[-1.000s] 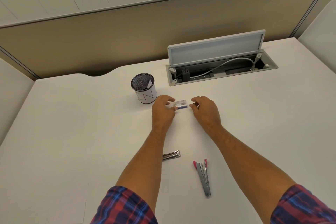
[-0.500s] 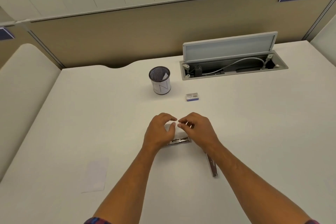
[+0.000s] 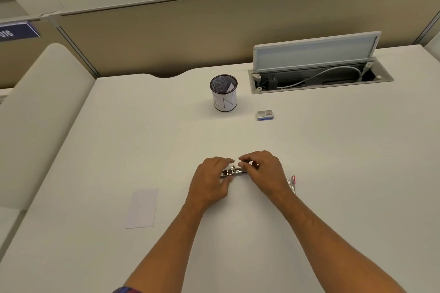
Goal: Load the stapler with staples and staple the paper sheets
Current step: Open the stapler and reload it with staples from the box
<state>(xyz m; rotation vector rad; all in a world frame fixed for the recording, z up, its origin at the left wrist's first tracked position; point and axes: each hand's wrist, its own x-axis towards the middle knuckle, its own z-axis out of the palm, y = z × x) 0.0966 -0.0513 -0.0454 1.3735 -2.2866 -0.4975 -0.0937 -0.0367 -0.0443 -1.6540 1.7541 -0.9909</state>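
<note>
A silver metal stapler part point(image 3: 232, 172) lies on the white desk point(image 3: 333, 173) between my hands. My left hand point(image 3: 210, 179) grips its left end with curled fingers. My right hand point(image 3: 263, 169) pinches thumb and forefinger over its right end, on what looks like a small strip of staples, mostly hidden by the fingertips. The other stapler part point(image 3: 292, 183), grey with red tips, lies just right of my right wrist, partly hidden. The staple box point(image 3: 264, 115) lies farther back. A folded sheet of paper point(image 3: 142, 208) lies to the left.
A mesh pen cup point(image 3: 224, 94) with a white label stands behind my hands. An open cable hatch point(image 3: 319, 78) with its lid raised sits at the back right. A beige partition wall point(image 3: 190, 38) bounds the desk's far edge.
My hands left the staple box and came back toward me to the silver stapler part. The left hand has taken hold of that part. The right fingertips have dropped onto its right end.
</note>
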